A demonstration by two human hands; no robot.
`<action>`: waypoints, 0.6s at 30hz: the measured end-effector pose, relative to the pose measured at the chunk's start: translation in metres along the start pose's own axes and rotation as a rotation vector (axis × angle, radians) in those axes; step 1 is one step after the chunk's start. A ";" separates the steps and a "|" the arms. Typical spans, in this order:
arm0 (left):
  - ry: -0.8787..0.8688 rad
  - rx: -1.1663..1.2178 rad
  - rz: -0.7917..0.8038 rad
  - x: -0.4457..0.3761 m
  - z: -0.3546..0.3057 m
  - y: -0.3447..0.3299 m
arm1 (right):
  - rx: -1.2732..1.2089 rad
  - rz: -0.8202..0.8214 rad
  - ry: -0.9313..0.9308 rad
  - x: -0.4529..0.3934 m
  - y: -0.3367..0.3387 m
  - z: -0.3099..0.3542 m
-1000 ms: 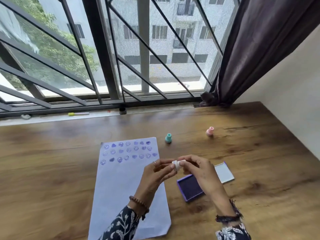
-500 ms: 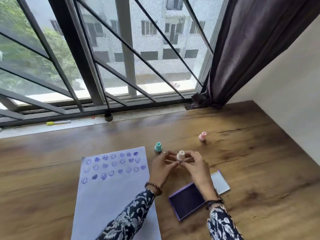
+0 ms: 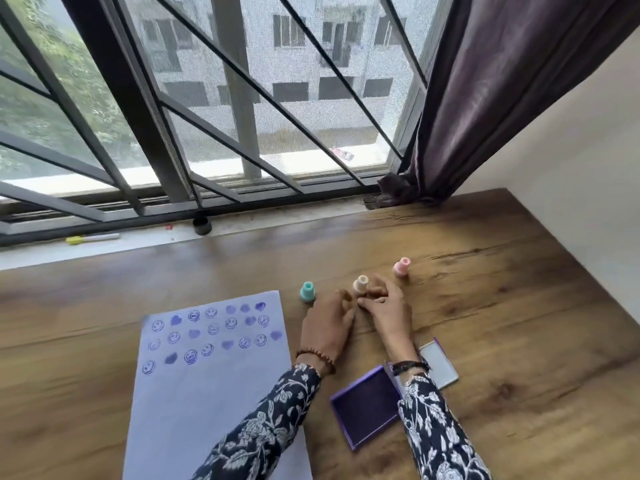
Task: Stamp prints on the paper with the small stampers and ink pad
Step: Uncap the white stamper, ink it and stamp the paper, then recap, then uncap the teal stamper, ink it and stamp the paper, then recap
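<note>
Both hands, left hand (image 3: 327, 323) and right hand (image 3: 384, 311), pinch the cream stamper (image 3: 361, 285) upright on the surface (image 3: 502, 323), beyond the ink pad (image 3: 367, 407). Seat it flat before letting go; the paper (image 3: 207, 375) lies left.

The wooden bench (image 3: 502, 341) carries a stamped paper (image 3: 194, 393) at seven o'clock, an open ink pad (image 3: 367, 407) at five, and teal (image 3: 307, 292), cream (image 3: 361, 285) and pink (image 3: 402, 267) stampers near its centre.
</note>
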State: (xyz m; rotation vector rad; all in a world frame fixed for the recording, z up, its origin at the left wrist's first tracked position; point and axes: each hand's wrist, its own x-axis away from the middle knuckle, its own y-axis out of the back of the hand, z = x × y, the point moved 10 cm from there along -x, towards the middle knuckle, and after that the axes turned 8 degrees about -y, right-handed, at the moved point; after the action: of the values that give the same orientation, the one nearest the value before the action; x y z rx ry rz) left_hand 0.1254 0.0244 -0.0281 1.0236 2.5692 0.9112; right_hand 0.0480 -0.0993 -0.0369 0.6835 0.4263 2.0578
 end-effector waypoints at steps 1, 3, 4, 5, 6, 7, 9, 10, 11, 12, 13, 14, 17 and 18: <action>0.028 0.032 -0.018 0.010 0.007 0.004 | -0.030 -0.018 -0.069 0.005 0.001 -0.008; 0.080 0.064 -0.075 0.029 0.025 0.019 | -0.037 -0.025 -0.140 0.022 -0.004 -0.019; 0.118 0.049 -0.100 0.036 0.035 0.027 | -0.017 -0.013 -0.131 0.031 -0.010 -0.018; 0.159 0.032 -0.123 0.040 0.045 0.036 | 0.006 -0.001 -0.106 0.040 -0.018 -0.014; 0.193 0.037 -0.149 0.041 0.053 0.045 | 0.034 0.006 -0.078 0.046 -0.026 -0.009; 0.211 0.066 -0.171 0.040 0.058 0.052 | 0.066 0.010 -0.052 0.051 -0.033 -0.003; 0.199 0.128 -0.186 0.032 0.060 0.060 | 0.123 0.017 -0.007 0.053 -0.044 0.010; 0.190 0.154 -0.178 0.026 0.060 0.061 | 0.142 0.020 0.015 0.052 -0.049 0.017; 0.186 0.180 -0.168 0.021 0.059 0.061 | 0.152 0.024 0.037 0.050 -0.053 0.023; 0.183 0.208 -0.165 0.017 0.059 0.060 | 0.154 0.028 0.056 0.048 -0.056 0.027; 0.181 0.232 -0.171 0.015 0.058 0.059 | 0.149 0.034 0.075 0.046 -0.059 0.033; 0.177 0.247 -0.183 0.013 0.057 0.059 | 0.141 0.044 0.095 0.046 -0.061 0.037; 0.182 0.278 -0.213 0.015 0.055 0.061 | 0.114 0.086 0.157 0.047 -0.063 0.045; 0.183 0.311 -0.216 0.018 0.054 0.061 | 0.099 0.105 0.180 0.050 -0.061 0.045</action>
State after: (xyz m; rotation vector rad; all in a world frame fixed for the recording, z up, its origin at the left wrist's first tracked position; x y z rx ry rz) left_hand 0.1674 0.0962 -0.0316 0.7392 2.9717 0.5861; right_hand 0.0934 -0.0227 -0.0194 0.5919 0.6095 2.2186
